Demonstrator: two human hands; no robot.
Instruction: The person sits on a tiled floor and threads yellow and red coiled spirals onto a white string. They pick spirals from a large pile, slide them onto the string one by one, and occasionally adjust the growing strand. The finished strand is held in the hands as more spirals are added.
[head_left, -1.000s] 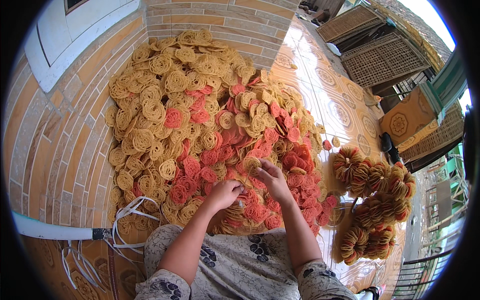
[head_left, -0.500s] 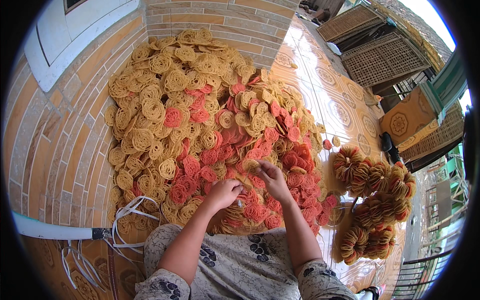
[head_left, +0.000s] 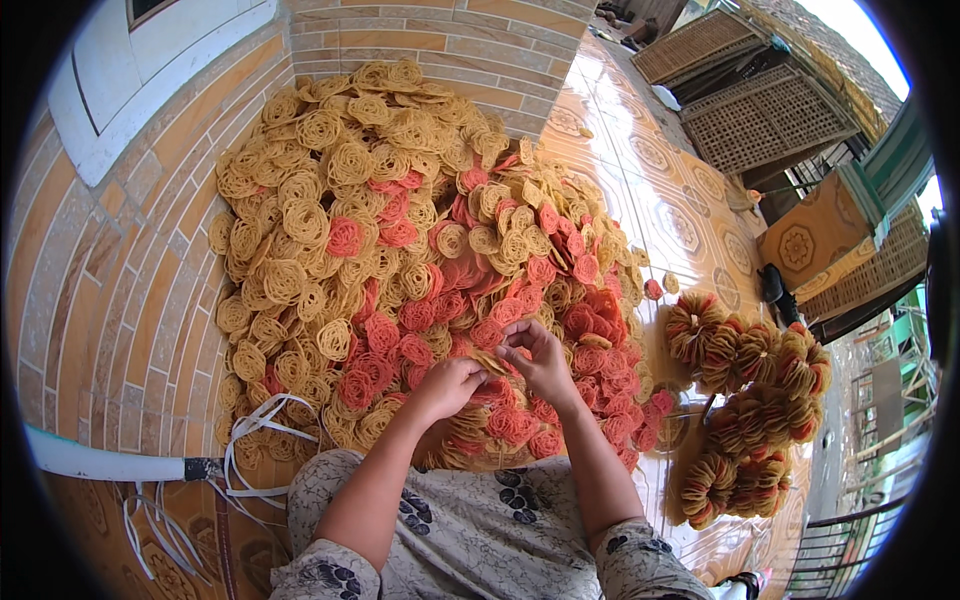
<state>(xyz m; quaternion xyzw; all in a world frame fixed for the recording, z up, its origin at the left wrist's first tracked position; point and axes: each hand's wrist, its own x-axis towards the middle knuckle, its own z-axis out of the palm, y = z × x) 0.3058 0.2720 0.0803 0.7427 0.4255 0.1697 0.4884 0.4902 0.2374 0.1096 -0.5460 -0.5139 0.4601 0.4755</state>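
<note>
Step in hand, as judged: sorting out single lacy discs by hand over the near part of the pile (head_left: 300,228). Left hand (head_left: 449,387): thumb and forefinger closed in a pinch on a thin tan disc (head_left: 491,361), seen nearly edge-on; whether more than one layer is held, cannot tell. Right hand (head_left: 545,368): just to the right, thumb and fingers curled toward that disc, fingertips near a pink disc (head_left: 487,332) on the far side; whether they grip anything, cannot tell. Pile spreads left and far to the wall (head_left: 420,40), mostly tan, with pink thickest at the near right. Threaded-looking bunches (head_left: 757,355) of tan and pink discs lie on the tiled floor (head_left: 690,215), right of the pile. Next move, as judged, calls for a light pinch and level alignment of edges; the open weave looks brittle.
</note>
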